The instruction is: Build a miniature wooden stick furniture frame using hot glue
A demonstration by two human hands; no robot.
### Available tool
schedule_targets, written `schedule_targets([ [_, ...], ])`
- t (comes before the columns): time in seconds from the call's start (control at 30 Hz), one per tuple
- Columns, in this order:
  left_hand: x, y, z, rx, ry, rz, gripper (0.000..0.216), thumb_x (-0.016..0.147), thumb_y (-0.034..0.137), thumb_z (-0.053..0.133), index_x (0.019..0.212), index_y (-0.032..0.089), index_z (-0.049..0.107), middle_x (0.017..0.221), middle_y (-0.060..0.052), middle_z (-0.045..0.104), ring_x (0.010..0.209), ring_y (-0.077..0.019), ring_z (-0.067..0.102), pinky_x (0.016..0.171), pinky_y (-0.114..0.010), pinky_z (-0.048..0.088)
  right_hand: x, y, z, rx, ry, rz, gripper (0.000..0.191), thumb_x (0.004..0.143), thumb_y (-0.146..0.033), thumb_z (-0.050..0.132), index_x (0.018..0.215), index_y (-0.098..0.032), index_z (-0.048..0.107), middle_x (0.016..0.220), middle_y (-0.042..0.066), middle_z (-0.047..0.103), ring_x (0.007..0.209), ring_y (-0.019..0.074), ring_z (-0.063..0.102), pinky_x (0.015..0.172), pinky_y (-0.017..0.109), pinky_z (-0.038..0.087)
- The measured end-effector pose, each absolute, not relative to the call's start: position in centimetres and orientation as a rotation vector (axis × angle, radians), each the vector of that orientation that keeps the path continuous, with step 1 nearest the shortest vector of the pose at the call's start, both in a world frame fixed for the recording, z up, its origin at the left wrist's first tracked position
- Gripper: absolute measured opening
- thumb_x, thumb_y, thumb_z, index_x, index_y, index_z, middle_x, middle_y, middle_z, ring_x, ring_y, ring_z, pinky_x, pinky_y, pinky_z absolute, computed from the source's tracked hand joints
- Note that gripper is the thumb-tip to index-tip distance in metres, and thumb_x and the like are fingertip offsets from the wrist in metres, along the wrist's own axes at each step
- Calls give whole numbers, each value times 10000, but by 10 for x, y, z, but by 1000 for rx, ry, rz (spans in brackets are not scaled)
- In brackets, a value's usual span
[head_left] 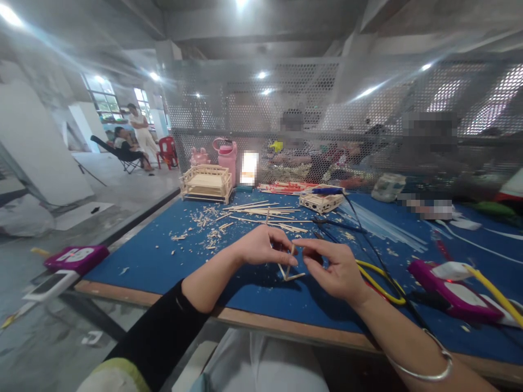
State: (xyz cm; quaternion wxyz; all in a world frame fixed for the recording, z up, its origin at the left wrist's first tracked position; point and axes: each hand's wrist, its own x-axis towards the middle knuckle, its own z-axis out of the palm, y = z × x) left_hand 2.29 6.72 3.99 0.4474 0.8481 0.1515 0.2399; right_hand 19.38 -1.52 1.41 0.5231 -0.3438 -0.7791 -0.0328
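Observation:
My left hand (pixel 265 246) is closed on a small frame of thin wooden sticks (pixel 286 276), holding it just above the blue table. One stick stands up behind the fingers, and joined sticks form an angle below them. My right hand (pixel 332 267) is close beside it on the right. Its index fingertip touches or nearly touches the top of the frame, while the thumb stays apart and the other fingers curl. Behind the hands lie loose wooden sticks (pixel 261 208) and scattered offcuts (pixel 210 228).
A slatted wooden model (pixel 207 184) stands by a pink bottle (pixel 227 160) at the back left. A blue-handled tool (pixel 327 191) rests on a smaller wooden model (pixel 321 203). Clear glue sticks (pixel 386 228), pliers (pixel 339 224), a yellow cable (pixel 384 277) and a purple device (pixel 453 291) lie right.

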Motion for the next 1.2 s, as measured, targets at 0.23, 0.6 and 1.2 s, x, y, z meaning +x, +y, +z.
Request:
schedule_targets([
  [0.23, 23, 67, 43, 2148, 363, 602, 107, 652, 211, 743, 659, 111, 704, 596, 23, 554, 572, -75, 482, 584, -198, 379, 194, -16, 15, -812, -1872, -74, 295, 736, -59, 489, 940, -181, 664, 603, -17, 609, 468, 72, 512, 446, 161, 431],
  [0.6, 23, 68, 40, 2160, 364, 604, 144, 662, 246, 734, 676, 105, 706, 621, -2, 601, 594, -93, 515, 588, -203, 392, 193, -17, 17, -819, -1870, -80, 294, 735, -68, 485, 942, -181, 662, 582, -24, 595, 451, 71, 496, 441, 164, 427],
  [1.2, 22, 68, 40, 2175, 368, 595, 165, 670, 274, 722, 696, 111, 713, 660, -24, 637, 640, -113, 546, 622, -213, 413, 193, -17, 16, -826, -1871, -66, 310, 735, -64, 485, 970, -182, 648, 569, -37, 578, 440, 68, 473, 439, 163, 426],
])
